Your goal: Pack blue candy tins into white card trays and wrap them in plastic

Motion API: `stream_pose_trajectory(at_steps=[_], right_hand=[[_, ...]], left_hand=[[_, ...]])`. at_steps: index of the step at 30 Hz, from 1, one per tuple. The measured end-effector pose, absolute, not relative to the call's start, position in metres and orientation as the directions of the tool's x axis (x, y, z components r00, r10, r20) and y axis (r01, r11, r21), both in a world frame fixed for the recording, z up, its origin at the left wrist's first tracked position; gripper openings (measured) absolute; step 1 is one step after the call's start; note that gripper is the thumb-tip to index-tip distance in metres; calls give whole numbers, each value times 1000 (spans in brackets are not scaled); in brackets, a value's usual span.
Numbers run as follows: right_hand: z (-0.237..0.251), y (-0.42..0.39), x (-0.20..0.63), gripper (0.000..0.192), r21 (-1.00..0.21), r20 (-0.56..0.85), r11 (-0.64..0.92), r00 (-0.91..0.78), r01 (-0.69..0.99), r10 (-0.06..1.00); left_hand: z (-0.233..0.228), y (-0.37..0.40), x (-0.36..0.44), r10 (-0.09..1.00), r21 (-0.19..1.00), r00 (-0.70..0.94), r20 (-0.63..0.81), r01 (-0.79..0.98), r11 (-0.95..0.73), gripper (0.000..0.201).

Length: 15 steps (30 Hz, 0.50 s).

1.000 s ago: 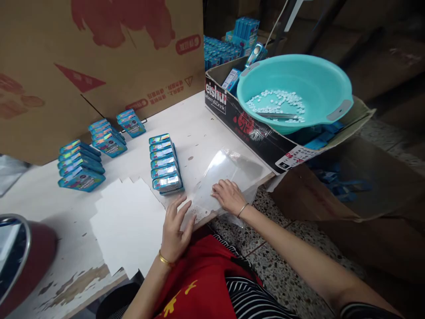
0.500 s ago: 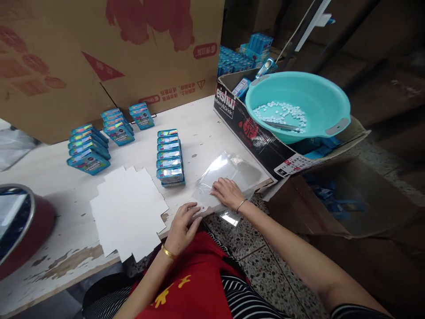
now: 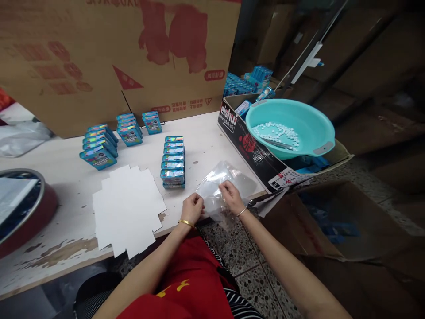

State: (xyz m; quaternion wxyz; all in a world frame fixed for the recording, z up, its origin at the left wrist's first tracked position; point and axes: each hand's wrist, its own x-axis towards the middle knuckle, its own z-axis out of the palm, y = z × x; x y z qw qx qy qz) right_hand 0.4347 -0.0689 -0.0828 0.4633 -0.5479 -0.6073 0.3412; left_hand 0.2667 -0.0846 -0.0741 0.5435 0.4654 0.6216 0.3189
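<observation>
Fingers [image 3: 198, 204] of both hands on clear plastic bag [image 3: 222, 179].

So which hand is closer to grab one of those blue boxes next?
Probably the left hand. Both hands pinch the clear plastic bag, but the left sits nearer the row of blue boxes; the right hand is on the far side of the bag.
</observation>
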Motion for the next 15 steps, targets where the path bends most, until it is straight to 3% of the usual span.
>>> stream_pose_trajectory(at_steps=[3,5,7,9,12,15], right_hand=[[-69,-69,434,27,-909,257,182,159,375,953],[-61,-72,426,26,-866,317,229,134,444,939],[-55,-77,412,26,-806,363,263,91,530,927],[-54,-83,398,26,-754,391,271,77,598,917],[-58,-87,386,27,-730,406,252,106,635,908],[-64,-88,383,28,-736,381,238,97,634,920]], left_hand=[[-74,-82,255,967,909,-57,-249,332,253,16],[-73,-81,249,997,858,-74,-30,509,64,16],[-72,-80,244,975,690,15,223,704,-169,17],[-70,-82,238,912,483,180,369,801,-354,22],[-68,-92,230,803,292,425,418,774,-562,28],[-73,-104,230,739,262,561,373,701,-664,23]])
